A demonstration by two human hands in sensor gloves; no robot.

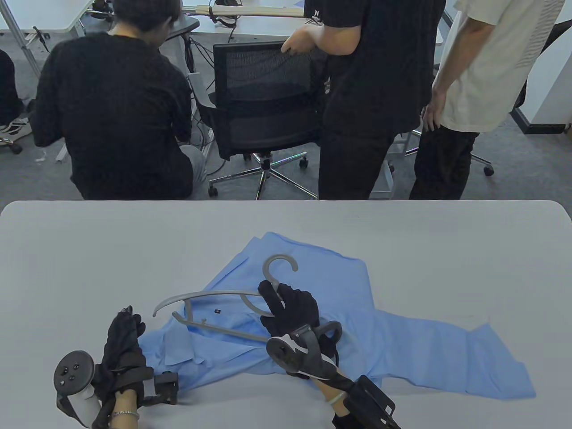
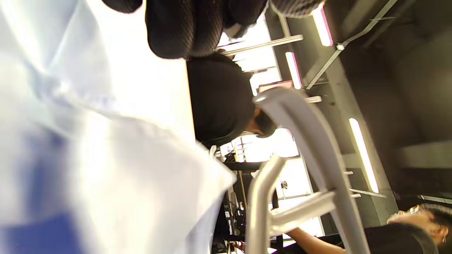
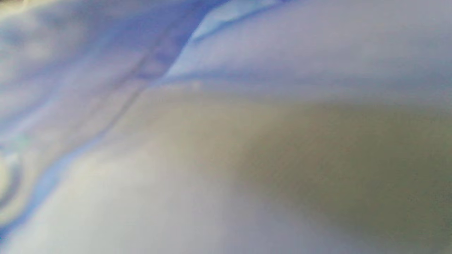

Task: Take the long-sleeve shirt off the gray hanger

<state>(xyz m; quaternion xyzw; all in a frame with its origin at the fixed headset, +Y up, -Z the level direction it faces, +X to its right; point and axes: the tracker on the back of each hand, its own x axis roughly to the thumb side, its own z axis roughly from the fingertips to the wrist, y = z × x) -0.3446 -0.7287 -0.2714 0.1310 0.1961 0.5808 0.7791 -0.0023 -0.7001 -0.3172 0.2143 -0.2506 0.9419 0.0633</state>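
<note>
Blue long-sleeve shirt [image 1: 339,313] lies crumpled on the white table [image 1: 89,250]; the right hand [image 1: 292,308] grips the gray hanger [image 1: 210,297] at its neck, one arm already bared; the left hand [image 1: 123,339] pinches the collar edge; the far shoulder looks unfreed.

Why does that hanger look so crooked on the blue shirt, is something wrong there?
Nothing looks broken. The gray hanger lies askew on top of the rumpled long-sleeve shirt, its left arm bare and out of the cloth. The right hand grips it below the hook; the left hand is at the shirt's edge.
</note>
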